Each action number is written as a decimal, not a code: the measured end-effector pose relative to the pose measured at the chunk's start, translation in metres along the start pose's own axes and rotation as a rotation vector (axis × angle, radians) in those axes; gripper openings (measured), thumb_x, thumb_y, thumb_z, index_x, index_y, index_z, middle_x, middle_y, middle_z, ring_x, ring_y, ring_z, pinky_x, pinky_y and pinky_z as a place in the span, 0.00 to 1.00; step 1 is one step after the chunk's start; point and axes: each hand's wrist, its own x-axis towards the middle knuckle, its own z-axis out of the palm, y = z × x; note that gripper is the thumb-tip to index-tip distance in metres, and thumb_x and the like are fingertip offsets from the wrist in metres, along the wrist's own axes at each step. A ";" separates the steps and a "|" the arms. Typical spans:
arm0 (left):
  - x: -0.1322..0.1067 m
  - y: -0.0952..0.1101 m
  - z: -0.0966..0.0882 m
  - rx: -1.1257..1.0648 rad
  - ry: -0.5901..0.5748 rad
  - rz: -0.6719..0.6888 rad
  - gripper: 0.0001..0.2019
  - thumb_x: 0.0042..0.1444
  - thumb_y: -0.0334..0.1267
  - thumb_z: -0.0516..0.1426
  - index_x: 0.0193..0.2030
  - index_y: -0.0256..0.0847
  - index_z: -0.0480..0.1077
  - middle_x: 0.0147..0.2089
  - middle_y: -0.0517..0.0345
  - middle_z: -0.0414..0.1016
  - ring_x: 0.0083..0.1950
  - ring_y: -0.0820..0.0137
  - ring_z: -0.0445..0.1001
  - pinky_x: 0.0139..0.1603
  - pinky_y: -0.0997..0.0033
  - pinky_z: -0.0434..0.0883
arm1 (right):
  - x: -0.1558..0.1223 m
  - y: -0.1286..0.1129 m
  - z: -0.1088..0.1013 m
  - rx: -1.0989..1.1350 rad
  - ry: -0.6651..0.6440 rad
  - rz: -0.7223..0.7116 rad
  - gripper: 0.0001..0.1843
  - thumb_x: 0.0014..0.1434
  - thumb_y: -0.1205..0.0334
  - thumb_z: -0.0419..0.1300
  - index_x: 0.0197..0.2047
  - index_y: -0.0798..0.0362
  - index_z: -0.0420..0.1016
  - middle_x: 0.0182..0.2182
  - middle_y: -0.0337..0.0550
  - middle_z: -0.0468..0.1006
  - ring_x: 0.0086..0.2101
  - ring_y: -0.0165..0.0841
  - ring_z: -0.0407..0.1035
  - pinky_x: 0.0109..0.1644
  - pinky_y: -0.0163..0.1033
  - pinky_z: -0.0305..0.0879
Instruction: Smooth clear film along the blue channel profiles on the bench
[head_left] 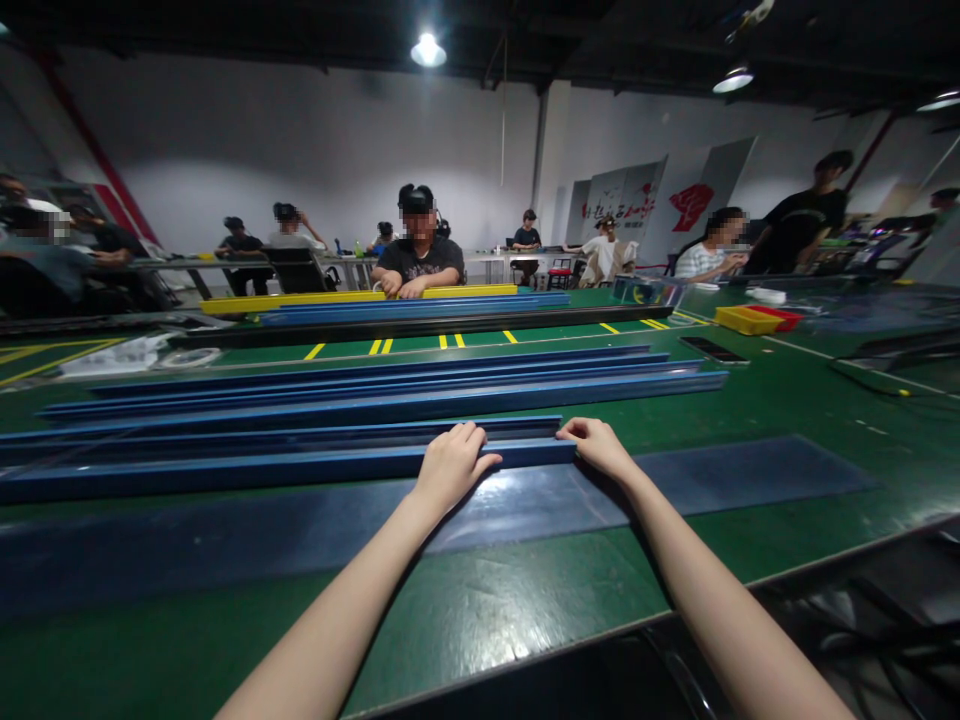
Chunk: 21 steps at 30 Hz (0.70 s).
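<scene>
A long blue channel strip (300,462) lies across the table in front of me, its right end between my hands. My left hand (452,465) is wrapped over the strip a little short of that end, thumb on the near wall and fingers over the top. At the very end, my right hand (595,445) pinches the strip's corner with thumb and forefinger. Beneath my wrists a flat, bluish translucent sheet (720,475) runs along the table. Whether a thin insert sits inside the channel near my fingers is hard to make out.
More blue strips (390,390) lie parallel just beyond. Farther off are a black strip (450,322), yellow strips (300,300) and a seated co-worker (418,250) handling them. A phone (712,349) and a yellow tray (746,320) sit right on the green table (495,610).
</scene>
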 end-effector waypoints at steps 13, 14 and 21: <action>0.000 0.000 0.002 0.024 0.018 0.025 0.12 0.56 0.47 0.51 0.34 0.40 0.63 0.36 0.57 0.69 0.39 0.69 0.67 0.37 0.72 0.64 | 0.001 -0.001 -0.001 -0.044 0.012 0.007 0.12 0.49 0.59 0.53 0.25 0.56 0.73 0.26 0.47 0.77 0.29 0.33 0.69 0.30 0.33 0.58; 0.000 0.000 0.003 0.027 0.020 0.028 0.12 0.56 0.47 0.51 0.34 0.40 0.63 0.36 0.57 0.69 0.39 0.69 0.67 0.37 0.72 0.64 | 0.001 -0.001 -0.001 -0.044 0.012 0.008 0.12 0.49 0.59 0.52 0.25 0.56 0.73 0.26 0.47 0.77 0.29 0.33 0.69 0.30 0.33 0.57; 0.000 0.000 0.003 0.054 0.038 0.043 0.12 0.56 0.47 0.51 0.34 0.39 0.64 0.36 0.57 0.69 0.38 0.69 0.67 0.36 0.71 0.63 | 0.000 -0.001 -0.001 -0.036 0.006 0.002 0.12 0.49 0.58 0.53 0.25 0.55 0.72 0.25 0.45 0.76 0.28 0.32 0.68 0.31 0.33 0.57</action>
